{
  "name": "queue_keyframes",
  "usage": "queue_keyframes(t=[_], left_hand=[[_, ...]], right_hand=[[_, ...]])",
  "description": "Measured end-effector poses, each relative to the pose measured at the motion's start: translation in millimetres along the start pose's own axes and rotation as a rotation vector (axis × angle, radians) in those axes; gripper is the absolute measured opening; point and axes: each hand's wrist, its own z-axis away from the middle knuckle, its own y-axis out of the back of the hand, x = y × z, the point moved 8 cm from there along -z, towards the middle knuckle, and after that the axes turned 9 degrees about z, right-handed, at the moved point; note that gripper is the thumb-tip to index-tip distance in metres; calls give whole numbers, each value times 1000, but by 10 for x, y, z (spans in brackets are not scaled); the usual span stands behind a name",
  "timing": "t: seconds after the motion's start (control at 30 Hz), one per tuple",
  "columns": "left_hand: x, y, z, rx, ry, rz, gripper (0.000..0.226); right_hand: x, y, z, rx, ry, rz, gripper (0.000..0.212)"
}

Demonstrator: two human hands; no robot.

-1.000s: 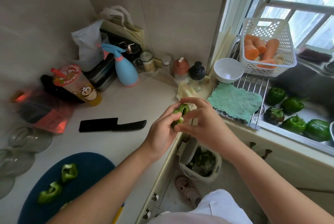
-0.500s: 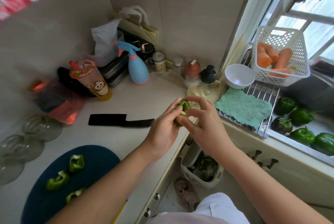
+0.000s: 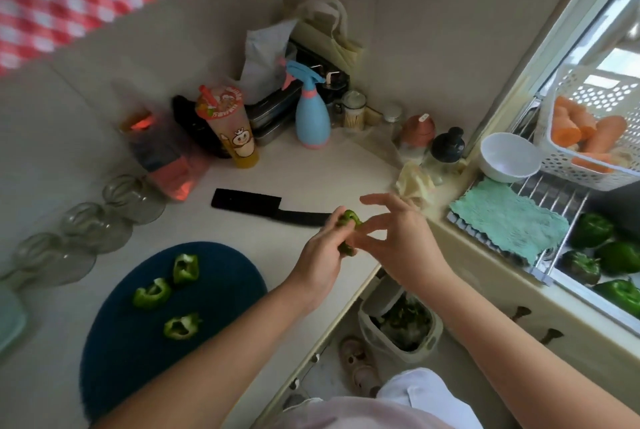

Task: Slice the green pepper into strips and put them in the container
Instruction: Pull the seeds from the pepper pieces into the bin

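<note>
Three cut pepper pieces (image 3: pixel 185 267) lie on the dark blue cutting board (image 3: pixel 214 276) at near left, the black knife (image 3: pixel 263 207) lying flat just beyond. At centre the left hand (image 3: pixel 320 255) curls its fingers round another green pepper piece (image 3: pixel 349 221) near the counter (image 3: pixel 346 165) edge, the waste bin (image 3: pixel 433 335) below, probably so seeds drop in; the right hand (image 3: pixel 405 241), fingers spread, seems barely to touch it. Whole peppers (image 3: pixel 592 231) wait in the sink (image 3: pixel 571 290), right.

Left hand (image 3: pixel 322 252) curled, gripping — right hand (image 3: pixel 398 238) splayed.

Spray btl (image 3: pixel 311 120), drink cup (image 3: pixel 232 131), 1 white bowl (image 3: pixel 509 158), basket (image 3: pixel 588 172) w/ carrots (image 3: pixel 602 134).
</note>
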Motion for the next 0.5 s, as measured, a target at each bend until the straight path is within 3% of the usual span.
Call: queue_keyframes(t=[0.13, 0.23, 0.33, 0.5], left_hand=[[5, 430, 105, 163, -48, 139, 44], [85, 712, 263, 270, -105, 194, 20], [251, 1084, 451, 420, -152, 315, 10], [413, 2117, 887, 735, -225, 372, 20]], right_hand=[[-493, -262, -7, 37, 232, 150, 10], [-787, -437, -25, 55, 368, 183, 12], [-850, -643, -121, -49, 344, 88, 13], [-932, -1091, -220, -219, 331, -137, 9]])
